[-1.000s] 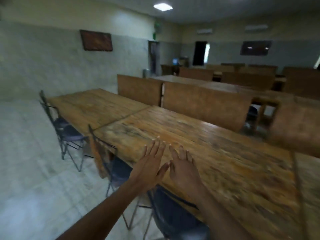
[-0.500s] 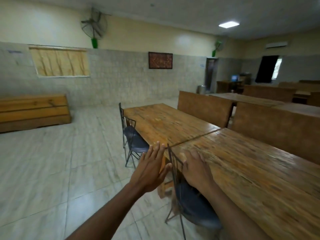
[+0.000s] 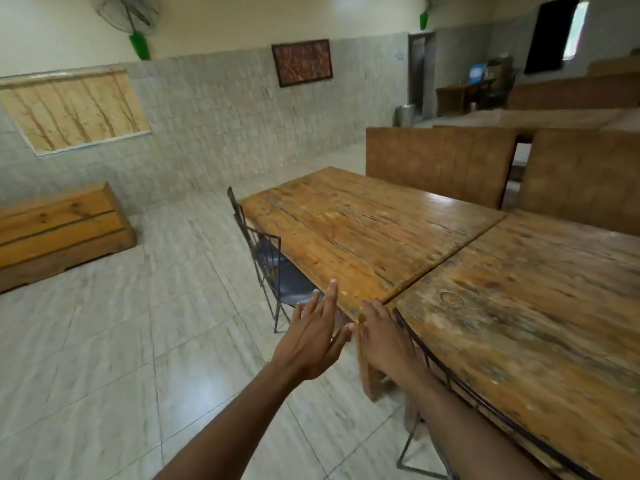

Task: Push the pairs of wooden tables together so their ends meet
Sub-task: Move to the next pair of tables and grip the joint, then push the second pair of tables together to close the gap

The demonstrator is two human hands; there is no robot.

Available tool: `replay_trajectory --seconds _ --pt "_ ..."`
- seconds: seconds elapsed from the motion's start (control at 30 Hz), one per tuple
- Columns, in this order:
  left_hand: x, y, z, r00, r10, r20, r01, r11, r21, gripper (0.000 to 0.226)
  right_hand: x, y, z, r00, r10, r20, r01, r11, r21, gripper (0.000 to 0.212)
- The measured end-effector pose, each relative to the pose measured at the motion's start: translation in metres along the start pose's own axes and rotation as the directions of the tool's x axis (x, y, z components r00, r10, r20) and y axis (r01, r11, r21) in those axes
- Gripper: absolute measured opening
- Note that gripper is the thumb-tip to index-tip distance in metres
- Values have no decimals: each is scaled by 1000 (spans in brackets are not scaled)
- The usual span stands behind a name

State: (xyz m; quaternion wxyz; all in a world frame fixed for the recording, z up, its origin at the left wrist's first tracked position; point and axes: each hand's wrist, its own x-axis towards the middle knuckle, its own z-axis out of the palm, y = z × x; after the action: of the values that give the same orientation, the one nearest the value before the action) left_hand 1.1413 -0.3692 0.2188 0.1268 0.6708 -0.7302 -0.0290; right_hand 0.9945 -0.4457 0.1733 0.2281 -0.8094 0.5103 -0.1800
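Two worn wooden tables stand end to end. The far table (image 3: 363, 230) and the near table (image 3: 526, 317) touch along a thin seam running from centre to upper right. My left hand (image 3: 311, 337) hovers with fingers spread beside the far table's near corner, holding nothing. My right hand (image 3: 384, 341) is stretched flat toward the seam at the front edge, fingers apart, just below the tabletop edge; whether it touches the wood is unclear.
A metal-frame chair (image 3: 273, 268) is tucked at the far table, another chair back (image 3: 450, 372) runs along the near table by my right arm. Wooden benches (image 3: 436, 164) stand behind the tables. A wooden crate (image 3: 59, 233) sits by the tiled wall. More tables (image 3: 526, 119) lie beyond.
My view has swung left and down toward the seam. Both hands have moved off the near tabletop to the front edge where the tables meet.
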Motion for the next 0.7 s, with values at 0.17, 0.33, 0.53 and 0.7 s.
replay_trajectory --seconds 0.17,0.33,0.53,0.7 --pt "107 -63 26 994 77 78 -77 997 7 83 92 11 33 996 90 -12 -89 996 31 67" --pt "226 -109 91 958 209 195 -209 978 -20 74 178 49 95 966 252 -54 -245 963 116 73" --pt "356 -133 204 832 388 397 -362 921 -141 66 260 126 144 786 577 -221 -545 816 192 61" --pt "410 -149 282 732 512 449 -519 846 -119 62 295 186 159 633 689 -353 -702 703 113 57"
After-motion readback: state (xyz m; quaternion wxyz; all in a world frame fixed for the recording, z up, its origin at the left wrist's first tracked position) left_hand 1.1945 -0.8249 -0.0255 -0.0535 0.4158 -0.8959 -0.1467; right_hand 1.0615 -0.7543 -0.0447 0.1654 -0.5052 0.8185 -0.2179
